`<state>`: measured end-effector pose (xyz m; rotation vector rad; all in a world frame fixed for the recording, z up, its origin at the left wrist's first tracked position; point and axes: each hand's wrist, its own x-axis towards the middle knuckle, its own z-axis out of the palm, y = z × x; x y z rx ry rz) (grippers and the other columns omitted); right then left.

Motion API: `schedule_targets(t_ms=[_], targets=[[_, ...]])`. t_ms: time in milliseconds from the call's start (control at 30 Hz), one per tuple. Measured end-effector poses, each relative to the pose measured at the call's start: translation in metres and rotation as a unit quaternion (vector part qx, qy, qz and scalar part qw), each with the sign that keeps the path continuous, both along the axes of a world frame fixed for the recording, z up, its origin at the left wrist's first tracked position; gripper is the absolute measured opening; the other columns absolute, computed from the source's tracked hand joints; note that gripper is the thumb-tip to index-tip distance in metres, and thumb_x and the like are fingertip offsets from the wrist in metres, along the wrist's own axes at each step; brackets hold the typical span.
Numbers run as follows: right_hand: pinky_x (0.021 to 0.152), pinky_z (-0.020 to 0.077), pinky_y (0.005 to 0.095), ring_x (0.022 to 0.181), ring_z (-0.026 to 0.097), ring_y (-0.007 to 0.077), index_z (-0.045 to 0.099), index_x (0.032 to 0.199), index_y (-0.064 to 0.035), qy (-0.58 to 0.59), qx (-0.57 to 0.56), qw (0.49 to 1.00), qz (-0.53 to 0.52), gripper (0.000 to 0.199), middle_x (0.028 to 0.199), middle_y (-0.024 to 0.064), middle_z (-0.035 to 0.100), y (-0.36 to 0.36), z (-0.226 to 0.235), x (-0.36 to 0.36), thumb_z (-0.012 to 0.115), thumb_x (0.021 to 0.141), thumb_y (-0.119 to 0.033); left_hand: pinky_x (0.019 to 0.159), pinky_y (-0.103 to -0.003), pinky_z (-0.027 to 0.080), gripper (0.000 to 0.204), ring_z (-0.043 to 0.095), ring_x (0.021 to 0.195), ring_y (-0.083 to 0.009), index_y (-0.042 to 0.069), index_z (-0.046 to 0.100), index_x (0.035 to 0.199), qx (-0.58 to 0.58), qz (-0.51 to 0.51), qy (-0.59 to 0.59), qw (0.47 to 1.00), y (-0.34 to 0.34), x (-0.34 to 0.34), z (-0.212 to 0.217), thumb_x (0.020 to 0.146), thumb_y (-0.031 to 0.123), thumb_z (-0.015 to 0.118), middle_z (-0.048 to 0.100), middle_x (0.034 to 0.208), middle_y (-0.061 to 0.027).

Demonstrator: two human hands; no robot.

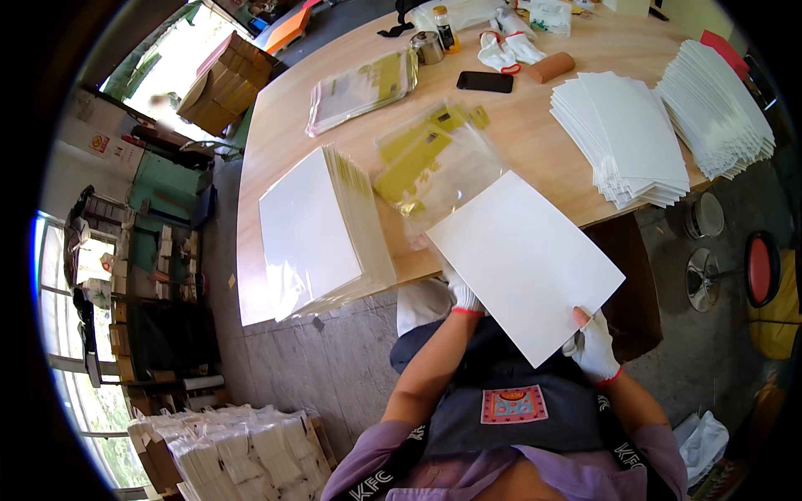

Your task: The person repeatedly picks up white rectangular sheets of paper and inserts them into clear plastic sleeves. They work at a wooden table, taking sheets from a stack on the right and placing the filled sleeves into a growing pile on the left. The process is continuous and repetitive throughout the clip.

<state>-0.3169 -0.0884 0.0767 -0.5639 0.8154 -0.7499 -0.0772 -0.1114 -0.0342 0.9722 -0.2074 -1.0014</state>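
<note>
Sheet [526, 267]: across tabletop's [276, 142] near edge.
Right hand [593, 346]: thumb on top, pinching sheet.
Left hand [463, 297]: fingers hidden, can't tell.

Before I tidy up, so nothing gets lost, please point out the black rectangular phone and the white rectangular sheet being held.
Black rectangular phone [485, 82], head view: the middle of its upper face.
White rectangular sheet [525, 264], head view: the middle of its upward-facing side.

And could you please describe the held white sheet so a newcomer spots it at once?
Find the wooden table, then its near edge. There, the gloved right hand grips a white sheet by one edge. It's held alone, unlike the fanned white stacks at right.
</note>
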Motion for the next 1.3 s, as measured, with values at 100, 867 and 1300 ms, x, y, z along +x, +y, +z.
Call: schedule_targets(t_ms=[100,867,1300], targets=[[0.036,0.0374,0.0228,0.047,0.053,0.0110,0.043,0.114,-0.0076,0.016,0.003,1.000,0.017,0.031,0.078,0.0051,0.059,0.004,0.008,0.005,0.053,0.090,-0.024,0.072,-0.029,0.050,0.034,0.059,0.090,-0.0192,0.004,0.057,0.112,-0.002,-0.065,0.112,0.992,-0.006,-0.003,-0.026,0.079,0.000,0.060,0.058,0.109,-0.0079],[0.069,0.0532,0.0387,0.078,0.063,0.0243,0.046,0.121,-0.0024,0.064,0.041,0.983,0.167,0.034,0.098,0.0139,0.061,-0.052,-0.070,0.119,0.040,0.096,-0.024,0.072,-0.036,0.053,0.030,0.057,0.081,-0.0205,0.006,0.045,0.121,0.081,-0.192,0.154,0.966,0.057,-0.004,-0.039,0.094,0.019,0.042,0.054,0.100,-0.0063],[0.052,0.0480,0.0394,0.063,0.063,0.0276,0.052,0.090,-0.0114,0.433,-0.685,0.499,0.306,0.018,0.068,0.0090,0.063,-0.042,-0.058,0.186,0.057,0.082,-0.027,0.061,-0.023,0.049,0.024,0.061,0.069,-0.0138,-0.001,0.062,0.092,0.170,-0.133,-0.184,0.959,0.087,0.069,0.009,0.090,0.022,0.057,0.064,0.082,-0.0074]])
